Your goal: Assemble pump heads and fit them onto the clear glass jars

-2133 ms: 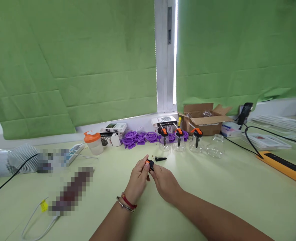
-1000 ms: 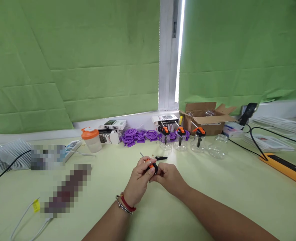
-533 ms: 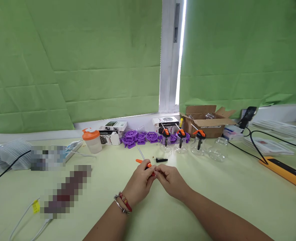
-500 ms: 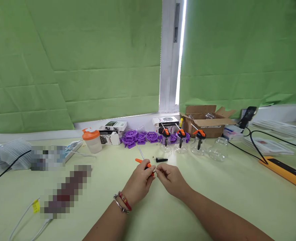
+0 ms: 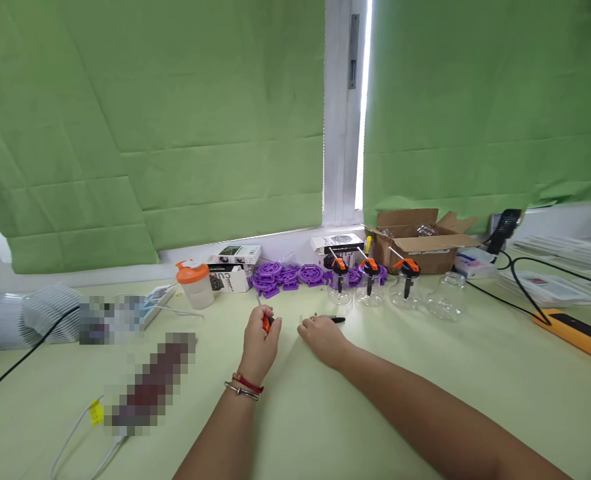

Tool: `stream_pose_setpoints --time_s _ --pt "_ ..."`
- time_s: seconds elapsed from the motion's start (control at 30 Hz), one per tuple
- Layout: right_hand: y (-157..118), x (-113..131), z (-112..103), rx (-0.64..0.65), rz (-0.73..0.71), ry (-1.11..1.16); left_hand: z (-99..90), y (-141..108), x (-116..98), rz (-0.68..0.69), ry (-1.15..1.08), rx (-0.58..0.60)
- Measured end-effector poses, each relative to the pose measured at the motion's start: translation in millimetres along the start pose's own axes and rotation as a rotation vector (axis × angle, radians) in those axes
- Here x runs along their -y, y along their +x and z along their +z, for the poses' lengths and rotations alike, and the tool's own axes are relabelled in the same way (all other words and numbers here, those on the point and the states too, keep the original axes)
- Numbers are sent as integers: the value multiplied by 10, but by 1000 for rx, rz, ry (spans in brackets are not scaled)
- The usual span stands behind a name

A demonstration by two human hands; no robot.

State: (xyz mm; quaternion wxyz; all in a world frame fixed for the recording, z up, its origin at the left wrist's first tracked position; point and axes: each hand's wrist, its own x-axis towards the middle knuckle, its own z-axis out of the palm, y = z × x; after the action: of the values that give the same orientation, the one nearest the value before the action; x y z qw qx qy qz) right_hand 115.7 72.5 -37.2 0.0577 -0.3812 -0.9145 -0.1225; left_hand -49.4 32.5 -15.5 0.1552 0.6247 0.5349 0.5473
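Head view: we find three topped jars [image 5: 370, 295], one bare jar [image 5: 446, 301]; left hand [image 5: 259, 345] clasps orange part [image 5: 266, 325]; right hand [image 5: 324, 340], grasp unclear.

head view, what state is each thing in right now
left hand, closed around the orange piece
orange piece, held, mostly hidden
right hand, low by the black piece, grip unclear
black piece, lying, partly hidden
three jars, upright, capped
fourth jar, uncapped
cup, upright, capped
carton, open
green blinds, down
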Motion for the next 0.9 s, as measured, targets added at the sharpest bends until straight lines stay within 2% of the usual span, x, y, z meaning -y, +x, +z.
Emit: stream_pose_setpoints --time_s 0.17,0.27,0.33,0.4,0.5,0.57,0.63,0.7,0.77,0.9 --pt "69 -29 16 37 61 31 5 -11 -52 -232 -239 -28" --pt "11 -33 7 -34 107 171 4 -26 -141 -281 -405 -17" --pt "-53 1 -45 -147 166 451 12 -48 -208 -283 -544 17" --pt "-120 70 -131 -212 192 894 26 -79 -271 -294 -696 69" --pt "-176 192 -261 -156 157 1560 37 -127 -336 -338 -871 180" --pt "-168 232 -307 -179 261 1784 32 -147 -354 -347 -942 229" --pt "-138 208 -305 -257 455 1800 21 -154 -358 -325 -989 231" --pt "-109 128 -266 -353 587 1687 14 -154 -356 -301 -1000 243" --pt "-95 30 -207 -411 595 1546 19 -149 -349 -288 -976 275" --pt "-97 -85 -106 -376 596 1214 46 -125 -311 -314 -930 275"
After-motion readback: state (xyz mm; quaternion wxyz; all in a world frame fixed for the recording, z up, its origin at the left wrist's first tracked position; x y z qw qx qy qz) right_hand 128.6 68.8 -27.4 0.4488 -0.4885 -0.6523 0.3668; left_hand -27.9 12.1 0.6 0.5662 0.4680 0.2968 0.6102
